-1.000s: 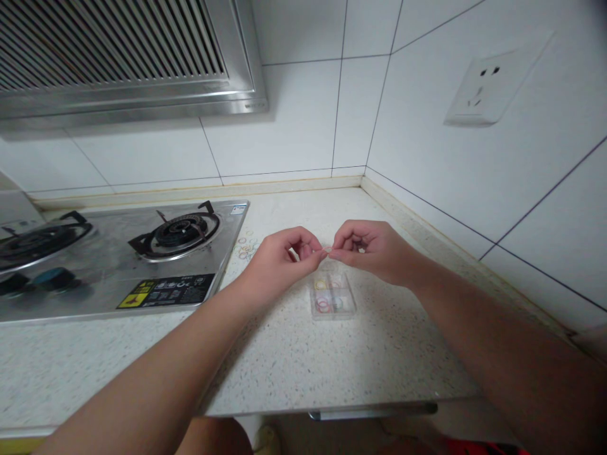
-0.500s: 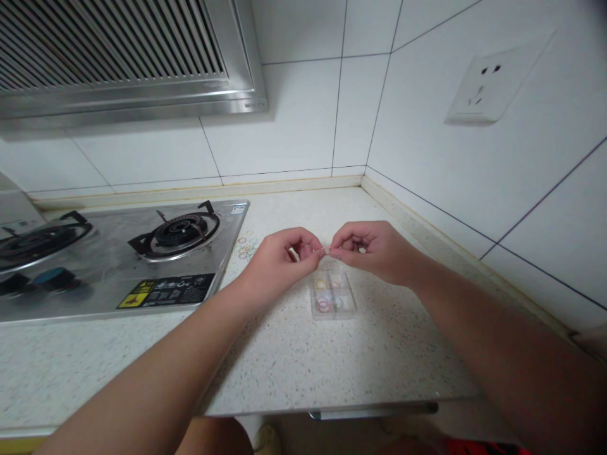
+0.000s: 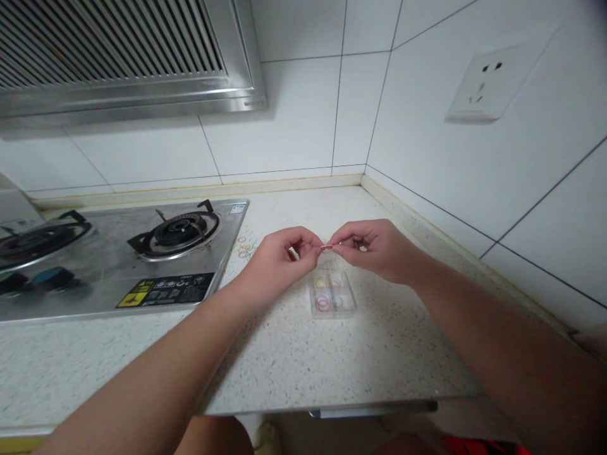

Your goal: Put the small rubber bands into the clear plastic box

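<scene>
Between my fingertips is a small reddish rubber band (image 3: 326, 247), stretched slightly from one hand to the other. My left hand (image 3: 291, 253) pinches its left end with thumb and forefinger, and my right hand (image 3: 372, 248) pinches the other end. Just below them on the counter lies a clear plastic box (image 3: 333, 311) divided into compartments. Yellow bands (image 3: 320, 283) are in its upper left compartment and red bands (image 3: 323, 304) in the lower left. Something pale sits in the lower right one. A loose group of coloured bands (image 3: 243, 246) lies left of my left hand.
A steel gas hob (image 3: 171, 297) with black burners takes up the left side of the speckled counter (image 3: 379, 354). Overhead at left is a range hood (image 3: 165, 101). White tiled walls meet in the corner, with a socket (image 3: 484, 82) on the right wall.
The band between my fingertips shows more plainly now, as a reddish strip, with the fingertips slightly shifted around it. The box and the loose bands have stayed put.
</scene>
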Available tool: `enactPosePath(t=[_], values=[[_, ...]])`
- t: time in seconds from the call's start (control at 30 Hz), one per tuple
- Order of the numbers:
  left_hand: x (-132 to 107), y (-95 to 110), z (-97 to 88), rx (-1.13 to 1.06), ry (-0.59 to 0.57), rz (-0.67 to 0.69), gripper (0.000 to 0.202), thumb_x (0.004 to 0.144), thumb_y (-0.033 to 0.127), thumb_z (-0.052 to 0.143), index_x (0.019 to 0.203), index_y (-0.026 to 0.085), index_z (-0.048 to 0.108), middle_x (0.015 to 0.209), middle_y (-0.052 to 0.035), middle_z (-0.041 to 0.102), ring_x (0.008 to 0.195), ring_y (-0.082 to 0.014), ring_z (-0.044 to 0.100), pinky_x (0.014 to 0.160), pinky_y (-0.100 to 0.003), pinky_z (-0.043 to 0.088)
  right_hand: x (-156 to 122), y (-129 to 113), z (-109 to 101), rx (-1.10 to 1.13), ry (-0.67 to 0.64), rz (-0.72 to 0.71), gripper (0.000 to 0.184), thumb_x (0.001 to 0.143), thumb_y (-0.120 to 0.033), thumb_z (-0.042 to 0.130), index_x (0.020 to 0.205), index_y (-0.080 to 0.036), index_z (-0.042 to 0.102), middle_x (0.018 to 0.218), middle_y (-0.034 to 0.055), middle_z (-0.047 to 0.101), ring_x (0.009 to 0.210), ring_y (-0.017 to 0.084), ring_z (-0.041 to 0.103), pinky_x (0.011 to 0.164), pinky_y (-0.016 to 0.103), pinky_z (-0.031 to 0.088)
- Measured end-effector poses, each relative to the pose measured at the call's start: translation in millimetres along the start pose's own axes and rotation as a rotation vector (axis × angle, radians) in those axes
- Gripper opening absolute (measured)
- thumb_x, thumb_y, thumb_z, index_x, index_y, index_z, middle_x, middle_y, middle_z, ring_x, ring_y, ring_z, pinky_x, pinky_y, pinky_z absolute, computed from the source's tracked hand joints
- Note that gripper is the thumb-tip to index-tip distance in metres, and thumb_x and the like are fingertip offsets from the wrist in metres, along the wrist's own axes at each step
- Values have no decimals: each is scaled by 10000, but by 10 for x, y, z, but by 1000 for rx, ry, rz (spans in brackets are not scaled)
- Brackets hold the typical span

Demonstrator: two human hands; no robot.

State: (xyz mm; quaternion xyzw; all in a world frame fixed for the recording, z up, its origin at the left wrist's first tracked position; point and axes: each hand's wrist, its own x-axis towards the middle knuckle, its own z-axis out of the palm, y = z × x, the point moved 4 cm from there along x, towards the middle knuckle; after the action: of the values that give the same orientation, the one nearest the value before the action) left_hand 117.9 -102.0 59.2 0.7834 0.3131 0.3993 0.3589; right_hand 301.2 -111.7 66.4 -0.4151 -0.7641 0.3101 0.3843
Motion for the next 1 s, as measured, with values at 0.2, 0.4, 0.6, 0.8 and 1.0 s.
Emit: enactPosePath(t=[0.2, 0.4, 0.6, 0.8, 1.0], values=[[12, -11, -7, 7, 6, 7, 177, 882, 322, 653, 917, 155, 700, 744, -15, 588, 671, -112, 506, 583, -220, 386, 10, 23, -9, 1, 10, -20, 364, 822, -464, 676, 900, -109, 686, 610, -13, 517, 536, 6, 409, 481, 149, 301], [4, 0, -7, -5, 3, 5, 177, 877, 330, 668, 896, 156, 691, 737, -8, 579, 668, -107, 502, 579, -216, 384, 7, 15, -11, 6, 4, -12, 372, 808, -469, 689, 879, -105, 662, 632, -8, 539, 541, 9, 427, 488, 149, 316], [0, 20, -7, 9, 0, 1, 168, 864, 321, 681, 865, 152, 680, 742, -7, 586, 669, -104, 507, 577, -213, 383, 0, 14, -9, 16, -8, -7, 370, 790, -466, 711, 857, -109, 645, 641, -9, 542, 552, 9, 432, 498, 151, 323], [8, 30, -4, 23, -1, 2, 183, 853, 335, 696, 848, 154, 672, 725, -3, 580, 647, -102, 505, 565, -212, 382, 5, 19, -4, 39, -9, -13, 370, 769, -459, 733, 833, -111, 626, 647, -7, 553, 569, 12, 454, 510, 147, 342], [4, 15, 5, 12, -7, 7, 177, 863, 333, 689, 845, 158, 673, 720, 1, 576, 647, -101, 497, 570, -217, 380, 3, 16, -6, 47, -7, 2, 368, 772, -457, 730, 834, -108, 633, 640, -7, 548, 566, 13, 453, 510, 150, 347]])
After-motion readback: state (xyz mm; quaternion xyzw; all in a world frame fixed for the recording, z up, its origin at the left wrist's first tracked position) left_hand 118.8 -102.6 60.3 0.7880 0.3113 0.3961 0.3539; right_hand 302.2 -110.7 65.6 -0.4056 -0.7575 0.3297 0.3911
